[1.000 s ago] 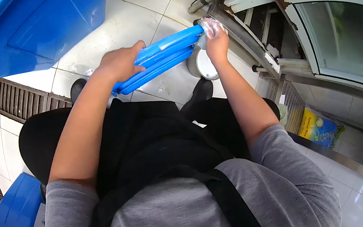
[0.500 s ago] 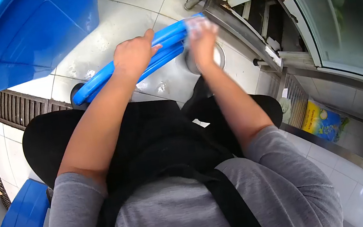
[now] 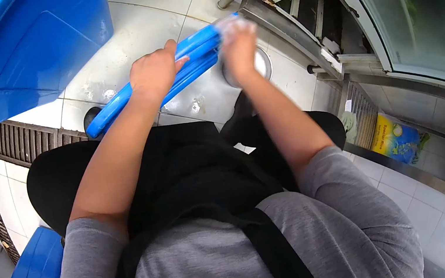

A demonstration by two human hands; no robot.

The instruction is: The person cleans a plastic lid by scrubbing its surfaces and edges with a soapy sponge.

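Note:
A blue plastic lid [image 3: 116, 107] with a ridged rim stands tilted on edge above the wet floor, in front of my knees. Its upper rim is in the grip of my left hand [image 3: 154, 72], thumb toward the far end. At that far end, my right hand [image 3: 239, 46] presses on the lid, its fingers curled and smeared by motion. Something whitish shows at those fingers, too blurred to name. Partly behind the right hand, a round metal container [image 3: 263, 64] sits on the floor.
A large blue bin [image 3: 41, 58] stands at upper left, beside a brown floor grate [image 3: 26, 138]. More blue lids [image 3: 35, 273] are at lower left. On the right are a rusty glass-doored cabinet [image 3: 416, 21] and a yellow-and-blue bag [image 3: 395, 138]. Wet white tiles [image 3: 148, 24] lie ahead.
The view has shifted slightly, so the bin, lid and hands appear a little more to the left. My left hand keeps its hold, and my right hand stays blurred at the lid's far end.

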